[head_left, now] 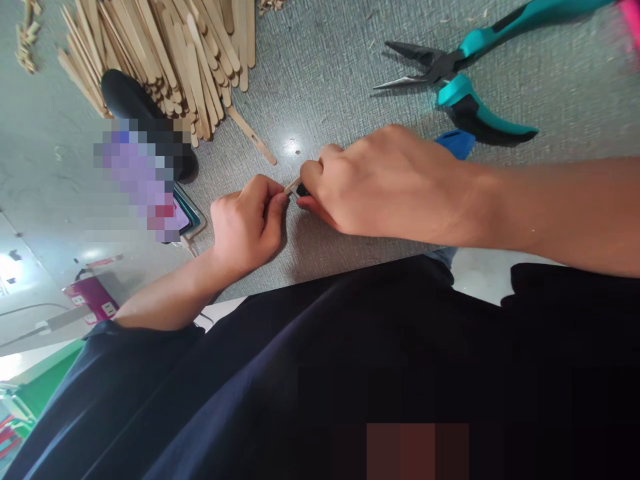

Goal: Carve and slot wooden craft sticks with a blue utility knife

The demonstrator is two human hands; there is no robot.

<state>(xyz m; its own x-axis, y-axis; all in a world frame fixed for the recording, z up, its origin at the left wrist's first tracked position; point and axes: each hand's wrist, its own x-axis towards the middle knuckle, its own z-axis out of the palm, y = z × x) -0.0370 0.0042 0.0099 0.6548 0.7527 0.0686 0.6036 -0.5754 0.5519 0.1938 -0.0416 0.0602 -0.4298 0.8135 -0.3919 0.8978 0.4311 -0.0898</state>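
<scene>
My left hand (250, 217) pinches a wooden craft stick (293, 184) between thumb and fingers, just left of the other hand. My right hand (355, 180) is closed round what looks like a utility knife; its blue end (456, 143) sticks out behind the palm, and a dark front part shows by the fingertips, touching or very near the stick. Most of this tool is hidden in the fist. Just above the hands, a loose craft stick (253, 135) with a small slot cut in it lies on the grey table.
A big heap of craft sticks (160, 53) covers the upper left. Beside it lie a black cylindrical object (135, 100) and a phone (187, 207), partly blurred. Teal-handled long-nose pliers (450, 67) rest opened at upper right. Wood shavings (27, 40) and a magenta box (93, 300) are farther left.
</scene>
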